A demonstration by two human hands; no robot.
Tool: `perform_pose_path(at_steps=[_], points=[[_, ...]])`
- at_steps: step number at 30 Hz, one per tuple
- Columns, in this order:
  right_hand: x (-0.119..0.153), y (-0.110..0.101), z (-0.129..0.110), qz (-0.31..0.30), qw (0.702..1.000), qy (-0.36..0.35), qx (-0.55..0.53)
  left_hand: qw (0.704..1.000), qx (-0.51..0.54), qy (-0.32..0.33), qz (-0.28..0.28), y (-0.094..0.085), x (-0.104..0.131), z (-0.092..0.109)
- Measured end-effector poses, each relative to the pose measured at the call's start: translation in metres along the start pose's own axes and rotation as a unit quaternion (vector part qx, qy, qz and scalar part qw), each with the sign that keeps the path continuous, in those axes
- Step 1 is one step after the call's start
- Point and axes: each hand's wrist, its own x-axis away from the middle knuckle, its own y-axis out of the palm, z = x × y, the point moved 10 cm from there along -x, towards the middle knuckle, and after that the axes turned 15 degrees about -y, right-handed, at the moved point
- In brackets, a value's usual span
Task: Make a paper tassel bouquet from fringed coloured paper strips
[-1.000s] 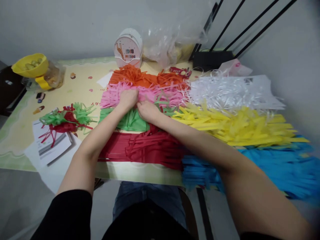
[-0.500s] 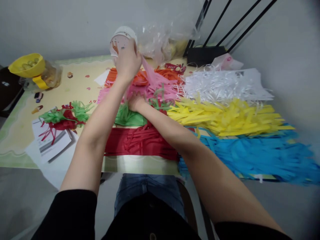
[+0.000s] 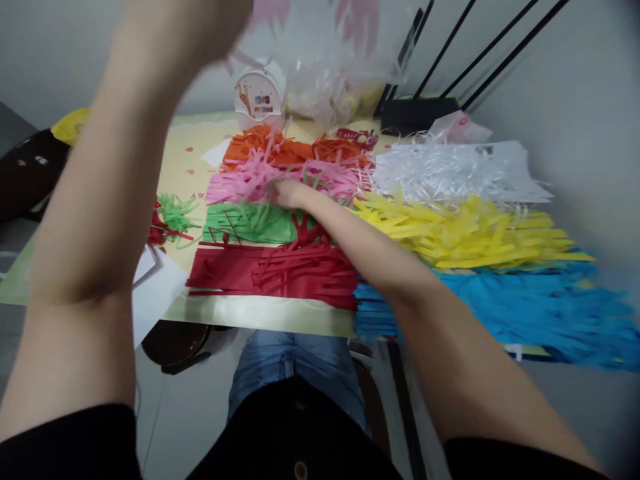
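Observation:
My left hand (image 3: 205, 17) is raised high at the top of the view, blurred. It is closed on a few pink paper strips (image 3: 357, 20) that dangle in the air. My right hand (image 3: 293, 193) reaches across the table and lies on the pink strip pile (image 3: 245, 181), fingers curled into it. Around this pile lie an orange pile (image 3: 280, 148) behind, a green pile (image 3: 245, 225) in front and a red pile (image 3: 270, 270) nearest me.
Yellow (image 3: 465, 230), blue (image 3: 525, 307) and white (image 3: 450, 170) strip piles fill the right side. A white round tin (image 3: 260, 93), a plastic bag (image 3: 330, 73) and a black box (image 3: 420, 113) stand at the back. A red-green bundle (image 3: 173, 219) and white papers (image 3: 157, 287) lie left.
My left hand has pulled pink strips up from the pile, from table height to above the view's top. My right hand has stayed on the pink pile. The camera shifted slightly.

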Motion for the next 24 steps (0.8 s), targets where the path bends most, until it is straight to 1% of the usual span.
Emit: perform_pose_path(at_steps=[1, 2, 3, 4, 5, 6, 7, 8, 9, 10, 11, 13, 15, 16, 18, 20, 21, 22, 23, 24], points=[[0.019, -0.004, 0.000, -0.005, 1.000, 0.018, 0.003, 0.999, -0.050, -0.015, -0.010, 0.006, 0.007, -0.008], [0.041, -0.007, -0.002, -0.014, 0.999, 0.035, 0.006, 0.993, -0.108, -0.034, -0.027, 0.017, 0.018, -0.017], [0.064, -0.011, -0.006, -0.021, 0.999, 0.048, 0.009, 0.987, -0.139, -0.061, -0.046, 0.030, 0.030, -0.029], [0.087, -0.017, -0.013, -0.025, 0.998, 0.056, 0.012, 0.985, -0.149, -0.069, -0.054, 0.041, 0.045, -0.036], [0.109, -0.026, -0.020, -0.016, 0.998, 0.064, 0.015, 0.983, -0.144, -0.083, -0.072, 0.054, 0.061, -0.044], [0.129, -0.045, -0.028, 0.040, 0.996, 0.073, 0.016, 0.985, -0.127, -0.085, -0.085, 0.064, 0.076, -0.046], [0.147, -0.068, -0.037, 0.117, 0.990, 0.078, 0.022, 0.986, -0.106, -0.080, -0.098, 0.072, 0.089, -0.046], [0.160, -0.089, -0.048, 0.182, 0.981, 0.065, 0.028, 0.988, -0.084, -0.072, -0.112, 0.077, 0.101, -0.043], [0.168, -0.106, -0.059, 0.228, 0.972, 0.041, 0.036, 0.989, -0.064, -0.057, -0.124, 0.079, 0.112, -0.037], [0.171, -0.116, -0.069, 0.250, 0.967, 0.015, 0.043, 0.989, -0.047, -0.041, -0.137, 0.079, 0.121, -0.031], [0.168, -0.120, -0.075, 0.243, 0.969, -0.007, 0.047, 0.988, -0.032, -0.027, -0.150, 0.078, 0.128, -0.025], [0.157, -0.113, -0.075, 0.187, 0.981, -0.017, 0.039, 0.985, 0.003, -0.007, -0.172, 0.070, 0.138, -0.017], [0.155, -0.104, -0.067, 0.148, 0.989, 0.009, 0.021, 0.984, 0.040, -0.014, -0.172, 0.062, 0.143, -0.021], [0.159, -0.104, -0.063, 0.147, 0.989, 0.022, 0.015, 0.984, 0.053, -0.027, -0.166, 0.060, 0.143, -0.027], [0.174, -0.113, -0.058, 0.182, 0.982, 0.040, 0.016, 0.986, 0.047, -0.064, -0.145, 0.057, 0.143, -0.047], [0.192, -0.127, -0.059, 0.224, 0.973, 0.044, 0.036, 0.988, 0.000, -0.103, -0.119, 0.056, 0.144, -0.067], [0.200, -0.134, -0.060, 0.243, 0.968, 0.045, 0.049, 0.987, -0.028, -0.112, -0.108, 0.054, 0.144, -0.073], [0.206, -0.140, -0.062, 0.255, 0.964, 0.045, 0.063, 0.988, -0.048, -0.109, -0.099, 0.051, 0.145, -0.074], [0.209, -0.145, -0.063, 0.257, 0.962, 0.046, 0.076, 0.989, -0.055, -0.092, -0.100, 0.049, 0.146, -0.069], [0.210, -0.147, -0.064, 0.249, 0.964, 0.048, 0.086, 0.991, -0.048, -0.062, -0.108, 0.048, 0.148, -0.058]])
